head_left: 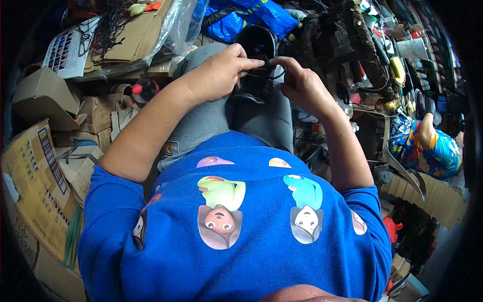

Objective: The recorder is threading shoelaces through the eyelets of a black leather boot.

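Across my grey-trousered lap lies a black shoe, its shiny far end pointing away from me. My left hand comes over it from the left, thumb and index finger pinched at a small dark bit near its middle. What the pinch holds is too dark to make out. A thin light line, perhaps a needle or thread, shows under those fingers. My right hand is curled at the shoe's right side, its index fingertip almost meeting the left one. A loop of black cord runs by its fingers.
A blue plastic bag lies beyond the shoe. At left are flattened cardboard, a bottle with a red cap and cardboard boxes. Cluttered tools and parts fill the right, where another person in bright patterned clothes is near.
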Available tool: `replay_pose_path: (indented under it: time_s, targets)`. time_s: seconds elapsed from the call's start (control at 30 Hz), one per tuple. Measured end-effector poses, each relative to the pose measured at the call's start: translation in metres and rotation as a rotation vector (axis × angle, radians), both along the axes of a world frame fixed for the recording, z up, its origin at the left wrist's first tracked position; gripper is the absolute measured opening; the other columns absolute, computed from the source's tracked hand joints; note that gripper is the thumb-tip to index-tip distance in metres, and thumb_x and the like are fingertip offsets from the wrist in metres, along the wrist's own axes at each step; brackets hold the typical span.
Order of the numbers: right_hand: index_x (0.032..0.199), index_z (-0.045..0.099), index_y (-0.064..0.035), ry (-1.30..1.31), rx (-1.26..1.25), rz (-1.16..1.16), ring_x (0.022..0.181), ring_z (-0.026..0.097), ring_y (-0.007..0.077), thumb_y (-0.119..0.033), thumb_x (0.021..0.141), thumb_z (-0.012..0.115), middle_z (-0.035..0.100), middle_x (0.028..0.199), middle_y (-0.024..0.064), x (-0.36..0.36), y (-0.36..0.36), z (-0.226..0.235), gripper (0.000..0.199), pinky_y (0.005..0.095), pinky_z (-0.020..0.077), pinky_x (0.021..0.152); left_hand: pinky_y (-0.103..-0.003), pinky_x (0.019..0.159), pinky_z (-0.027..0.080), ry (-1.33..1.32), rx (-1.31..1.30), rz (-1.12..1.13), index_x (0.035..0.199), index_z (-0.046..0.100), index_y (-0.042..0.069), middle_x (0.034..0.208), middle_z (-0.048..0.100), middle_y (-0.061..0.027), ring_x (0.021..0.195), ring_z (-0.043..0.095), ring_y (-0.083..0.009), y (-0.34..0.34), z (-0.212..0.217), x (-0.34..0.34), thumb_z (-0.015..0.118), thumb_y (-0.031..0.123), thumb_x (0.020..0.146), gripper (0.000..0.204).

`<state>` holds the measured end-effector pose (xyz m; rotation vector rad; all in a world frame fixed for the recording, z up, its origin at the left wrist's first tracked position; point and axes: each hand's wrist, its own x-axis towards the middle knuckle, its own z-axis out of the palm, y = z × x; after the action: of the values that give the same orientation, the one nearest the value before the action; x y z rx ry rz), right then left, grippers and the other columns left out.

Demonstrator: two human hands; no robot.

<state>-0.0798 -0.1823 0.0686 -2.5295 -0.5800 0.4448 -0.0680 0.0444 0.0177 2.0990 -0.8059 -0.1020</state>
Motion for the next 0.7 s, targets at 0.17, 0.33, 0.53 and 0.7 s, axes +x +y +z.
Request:
replay_pose_path:
  time_s: [0.17,0.33,0.53,0.7]
  targets:
    - [0.117,0.049,-0.0151,0.015,0.209,-0.143,0.058,0.053,0.0194,-0.003,0.075,0.067,0.053,0.063,0.0062,-0.005,-0.015,-0.023,0.048,0.0325,0.044,0.058,-0.033,0.073,0.046,0.006,0.015,0.038,0.093,0.069,0.012,0.082,0.056,-0.0075,0.081,0.057,-0.0245,-0.005,-0.01,0.012,0.069,0.005,0.072,0.022]
    - [0.118,0.049,-0.0156,0.028,0.212,-0.156,0.059,0.052,0.0172,-0.004,0.077,0.068,0.052,0.063,0.005,-0.006,-0.019,-0.027,0.047,0.0319,0.0439,0.059,-0.035,0.075,0.045,-0.17,0.044,0.072,0.086,0.072,0.016,0.076,0.055,-0.0052,0.08,0.055,-0.0231,-0.01,-0.024,0.019,0.069,0.008,0.07,0.018]
    - [0.119,0.05,-0.017,0.033,0.234,-0.149,0.06,0.052,0.0151,-0.004,0.077,0.069,0.052,0.065,0.0041,-0.004,-0.024,-0.03,0.048,0.0305,0.0441,0.059,-0.035,0.075,0.044,-0.132,0.072,0.052,0.085,0.072,0.018,0.076,0.054,-0.0048,0.08,0.054,-0.0232,-0.015,-0.026,0.021,0.068,0.009,0.071,0.016]
    - [0.119,0.051,-0.0184,0.041,0.251,-0.157,0.062,0.051,0.0135,-0.003,0.076,0.069,0.052,0.067,0.0029,-0.004,-0.024,-0.03,0.049,0.0296,0.044,0.059,-0.035,0.076,0.044,-0.137,0.079,0.032,0.084,0.072,0.018,0.075,0.054,-0.0041,0.082,0.054,-0.0233,-0.015,-0.03,0.022,0.067,0.008,0.071,0.017]
